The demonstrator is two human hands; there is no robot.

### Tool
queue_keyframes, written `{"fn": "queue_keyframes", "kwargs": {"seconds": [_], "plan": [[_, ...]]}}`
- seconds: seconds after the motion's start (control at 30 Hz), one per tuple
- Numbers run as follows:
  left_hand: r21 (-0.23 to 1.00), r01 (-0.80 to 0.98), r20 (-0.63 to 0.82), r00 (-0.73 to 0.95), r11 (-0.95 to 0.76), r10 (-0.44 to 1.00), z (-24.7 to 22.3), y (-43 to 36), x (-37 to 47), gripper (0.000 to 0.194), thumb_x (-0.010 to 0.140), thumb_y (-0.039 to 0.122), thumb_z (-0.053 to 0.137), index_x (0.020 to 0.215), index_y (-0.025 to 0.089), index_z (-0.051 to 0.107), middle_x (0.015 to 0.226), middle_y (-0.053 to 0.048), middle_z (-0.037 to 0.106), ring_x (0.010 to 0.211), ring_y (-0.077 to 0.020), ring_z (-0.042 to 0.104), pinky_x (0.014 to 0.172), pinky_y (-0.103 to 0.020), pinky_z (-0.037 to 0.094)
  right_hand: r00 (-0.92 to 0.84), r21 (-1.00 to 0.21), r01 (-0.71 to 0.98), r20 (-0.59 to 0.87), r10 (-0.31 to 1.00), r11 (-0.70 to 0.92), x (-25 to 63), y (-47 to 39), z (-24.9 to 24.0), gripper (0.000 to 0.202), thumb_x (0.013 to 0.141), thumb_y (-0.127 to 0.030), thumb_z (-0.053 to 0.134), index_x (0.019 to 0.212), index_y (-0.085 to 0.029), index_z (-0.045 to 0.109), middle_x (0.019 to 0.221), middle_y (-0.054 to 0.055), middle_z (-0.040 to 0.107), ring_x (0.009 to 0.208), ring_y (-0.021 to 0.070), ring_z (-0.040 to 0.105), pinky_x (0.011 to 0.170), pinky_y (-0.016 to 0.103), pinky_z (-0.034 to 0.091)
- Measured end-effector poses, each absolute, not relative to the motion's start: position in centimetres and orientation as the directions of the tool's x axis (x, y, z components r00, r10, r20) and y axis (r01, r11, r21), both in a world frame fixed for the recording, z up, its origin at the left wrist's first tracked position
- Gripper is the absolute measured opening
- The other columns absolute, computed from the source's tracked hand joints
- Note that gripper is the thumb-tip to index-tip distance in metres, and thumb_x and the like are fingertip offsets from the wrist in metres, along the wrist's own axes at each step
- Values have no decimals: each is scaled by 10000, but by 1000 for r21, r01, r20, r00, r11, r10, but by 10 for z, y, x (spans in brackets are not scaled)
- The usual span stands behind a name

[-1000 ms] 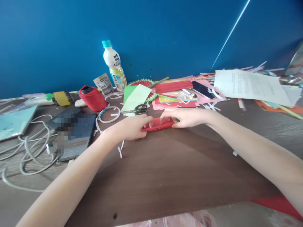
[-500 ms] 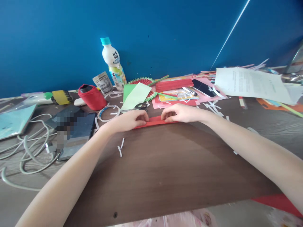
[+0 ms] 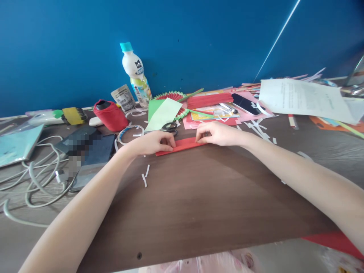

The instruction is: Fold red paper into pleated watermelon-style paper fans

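A long, narrow folded strip of red paper point(image 3: 185, 145) lies on the dark brown table, slanting slightly up to the right. My left hand point(image 3: 156, 142) pinches it near its left end, thumb in front and fingers curled behind. Toward the right end, my right hand point(image 3: 218, 134) pinches the same paper between thumb and fingertips. Black-handled scissors point(image 3: 170, 128) rest just behind my left hand, partly under a pale green sheet point(image 3: 165, 113). Behind my right hand are a stack of pleated red paper point(image 3: 210, 100) and a red and green paper fan point(image 3: 170, 96).
A bottle point(image 3: 136, 77) stands against the blue wall. Left are a roll of tape point(image 3: 129, 135), a red-wrapped object point(image 3: 110, 116), cables point(image 3: 31, 185) and a dark flat device point(image 3: 98, 161). Right are a phone point(image 3: 246, 104), a printed sheet point(image 3: 301, 99) and white paper scraps point(image 3: 257, 129).
My hands have moved slightly apart along the red paper, the left one leftward. The paper's left end has shifted left and tilts a little more; more of it shows between my hands.
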State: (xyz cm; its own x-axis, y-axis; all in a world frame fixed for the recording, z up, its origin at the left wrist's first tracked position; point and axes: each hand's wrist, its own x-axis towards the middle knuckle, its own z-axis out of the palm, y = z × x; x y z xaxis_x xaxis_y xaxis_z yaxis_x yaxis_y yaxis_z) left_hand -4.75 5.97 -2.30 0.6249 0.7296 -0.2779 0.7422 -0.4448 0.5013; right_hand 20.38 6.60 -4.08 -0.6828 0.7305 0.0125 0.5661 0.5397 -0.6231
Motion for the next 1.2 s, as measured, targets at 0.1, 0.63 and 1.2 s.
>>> {"fn": "queue_keyframes", "kwargs": {"seconds": [0.1,0.63,1.2], "plan": [[521,732,-279,633,-440,722,-24,61,-49,261,730,395,524,853,186,620,781,10,624,663,-108,519,568,-193,375,-681,-639,569,-14,732,517,204,66,-41,136,756,-297,560,781,-179,621,845,32,605,760,148,526,700,289,391],[508,745,-315,628,-432,712,-24,63,-49,223,725,350,537,867,188,595,770,18,593,622,-95,483,539,-192,346,-654,-669,594,-76,753,448,204,69,-43,150,729,-323,572,748,-175,585,728,9,578,624,116,470,584,254,337],[500,739,-309,639,-452,704,-27,63,-49,229,736,355,524,889,192,572,793,13,584,639,-100,492,541,-194,339,-696,-718,534,-72,715,447,207,74,-48,189,724,-355,592,738,-168,565,743,12,576,647,122,495,608,264,362]]}}
